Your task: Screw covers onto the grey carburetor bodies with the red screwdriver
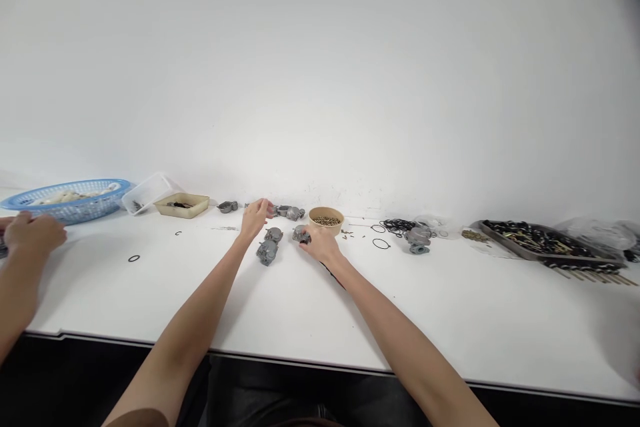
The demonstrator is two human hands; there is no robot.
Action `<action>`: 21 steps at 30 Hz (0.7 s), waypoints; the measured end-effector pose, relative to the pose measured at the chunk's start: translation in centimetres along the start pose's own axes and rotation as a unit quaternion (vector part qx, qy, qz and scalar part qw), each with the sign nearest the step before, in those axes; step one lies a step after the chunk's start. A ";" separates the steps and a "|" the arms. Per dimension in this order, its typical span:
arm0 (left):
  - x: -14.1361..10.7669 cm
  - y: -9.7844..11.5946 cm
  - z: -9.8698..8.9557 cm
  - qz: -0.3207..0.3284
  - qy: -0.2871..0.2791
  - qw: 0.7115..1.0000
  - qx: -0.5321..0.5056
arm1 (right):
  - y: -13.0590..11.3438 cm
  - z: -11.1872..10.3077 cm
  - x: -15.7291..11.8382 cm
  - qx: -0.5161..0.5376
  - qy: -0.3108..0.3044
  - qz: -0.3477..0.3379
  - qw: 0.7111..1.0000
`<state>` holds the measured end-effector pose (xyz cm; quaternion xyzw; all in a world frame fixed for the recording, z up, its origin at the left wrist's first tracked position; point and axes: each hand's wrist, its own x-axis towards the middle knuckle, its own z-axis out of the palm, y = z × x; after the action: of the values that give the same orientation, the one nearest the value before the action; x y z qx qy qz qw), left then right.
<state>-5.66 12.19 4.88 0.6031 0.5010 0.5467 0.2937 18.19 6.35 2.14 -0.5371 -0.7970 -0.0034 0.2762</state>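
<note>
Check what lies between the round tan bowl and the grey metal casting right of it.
The head view shows small brass-coloured pieces and thin black rings.

Has two ungloved hands, left hand (pixel 254 219) and right hand (pixel 321 245), with slender fingers (pixel 262 205). Shows bare forearms (pixel 193 320), narrow at the wrists and broader toward the near edge of the scene. Wears dark, near-black trousers (pixel 300 390), lightly creased near the middle. Shows a brown sliver (pixel 305 422) at the near edge, too cut off to identify.
</note>
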 end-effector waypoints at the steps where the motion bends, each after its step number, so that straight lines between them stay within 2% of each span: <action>1: 0.2 -1.0 -0.7 -0.010 0.001 1.000 0.025 | -0.2 0.5 0.1 -0.012 -0.008 0.001 1.000; 6: 0.5 -5.9 -3.0 -0.074 0.002 0.988 0.133 | -1.2 2.3 0.3 -0.055 -0.031 -0.006 0.998; 9: 0.6 -7.6 -3.4 -0.089 -0.008 0.981 0.171 | -1.9 2.9 0.1 -0.073 -0.043 -0.016 0.996; 21: 1.5 -9.0 -3.2 -0.075 -0.034 0.971 0.224 | -1.8 3.2 -0.2 -0.104 -0.047 0.003 0.993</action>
<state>-11.39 15.88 -1.91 0.6328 0.6439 0.3762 0.2083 15.29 6.38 -0.14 -0.5645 -0.8030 -0.0604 0.1813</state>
